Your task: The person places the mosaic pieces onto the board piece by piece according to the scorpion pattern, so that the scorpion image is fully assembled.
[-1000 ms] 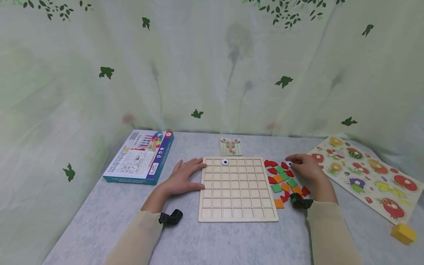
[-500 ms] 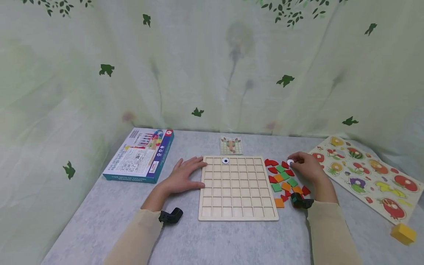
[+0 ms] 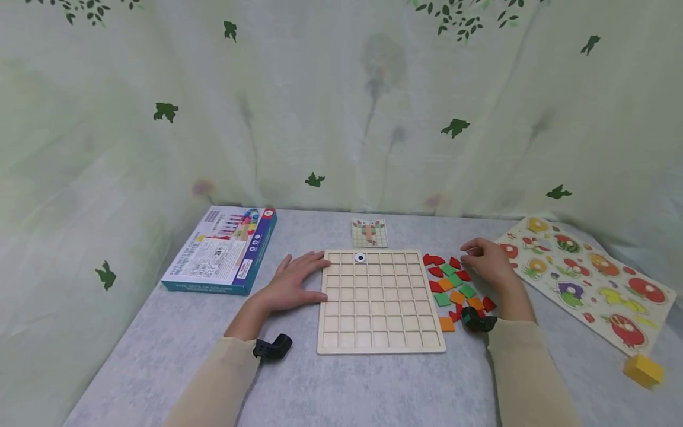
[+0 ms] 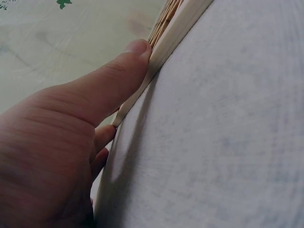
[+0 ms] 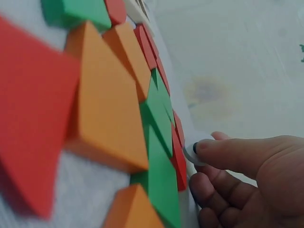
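Note:
A square wooden grid board [image 3: 381,308] lies on the table with one round eye piece [image 3: 360,257] in its top row. Against the board's left edge rests my left hand [image 3: 295,281], fingers straight and spread; the left wrist view shows its thumb [image 4: 114,78] at the rim. My right hand [image 3: 488,261] is at the far right of the loose pieces. It pinches a white disc [image 5: 190,151] with a dark spot, seen in the right wrist view between thumb and fingers; the hand hides it in the head view.
Red, green and orange tiles [image 3: 443,299] lie along the board's right side. A picture card [image 3: 369,233] is behind the board. At left is a blue-and-white box [image 3: 219,252]; at right, a fruit-print board [image 3: 592,284] and a yellow block [image 3: 644,371].
The white disc showed at my right fingertips in the earlier head frames and is now hidden by the hand. My left hand stays at the board's edge.

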Demonstrator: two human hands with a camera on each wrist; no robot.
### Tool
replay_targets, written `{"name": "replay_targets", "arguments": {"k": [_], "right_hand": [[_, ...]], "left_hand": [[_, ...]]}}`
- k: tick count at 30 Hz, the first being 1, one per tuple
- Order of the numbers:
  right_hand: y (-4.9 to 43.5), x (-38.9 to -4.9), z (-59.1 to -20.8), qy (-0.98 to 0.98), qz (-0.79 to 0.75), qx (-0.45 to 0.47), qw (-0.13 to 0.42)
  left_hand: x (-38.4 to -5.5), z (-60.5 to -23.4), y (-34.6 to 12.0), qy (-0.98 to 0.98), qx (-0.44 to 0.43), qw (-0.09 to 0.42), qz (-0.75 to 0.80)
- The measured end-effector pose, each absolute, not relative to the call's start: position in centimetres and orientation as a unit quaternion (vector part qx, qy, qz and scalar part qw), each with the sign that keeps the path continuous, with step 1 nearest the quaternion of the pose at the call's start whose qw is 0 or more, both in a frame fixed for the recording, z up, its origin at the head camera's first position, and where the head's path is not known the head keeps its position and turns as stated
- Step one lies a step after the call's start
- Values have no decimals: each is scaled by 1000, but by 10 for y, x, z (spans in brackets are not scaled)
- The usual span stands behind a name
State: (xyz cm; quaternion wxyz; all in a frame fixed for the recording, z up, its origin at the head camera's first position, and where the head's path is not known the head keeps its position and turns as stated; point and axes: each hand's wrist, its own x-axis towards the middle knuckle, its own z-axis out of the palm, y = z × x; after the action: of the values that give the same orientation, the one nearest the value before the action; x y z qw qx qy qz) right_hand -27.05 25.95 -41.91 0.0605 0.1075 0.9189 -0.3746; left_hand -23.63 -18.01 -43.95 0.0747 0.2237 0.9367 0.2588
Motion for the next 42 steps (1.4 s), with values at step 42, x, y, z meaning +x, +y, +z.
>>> {"name": "replay_targets", "arguments": {"k": [42], "right_hand": [[198,-270,-397,881,-471,-29,0]], "left_hand": [[-236,-441,-180,934,227,68,267]]}}
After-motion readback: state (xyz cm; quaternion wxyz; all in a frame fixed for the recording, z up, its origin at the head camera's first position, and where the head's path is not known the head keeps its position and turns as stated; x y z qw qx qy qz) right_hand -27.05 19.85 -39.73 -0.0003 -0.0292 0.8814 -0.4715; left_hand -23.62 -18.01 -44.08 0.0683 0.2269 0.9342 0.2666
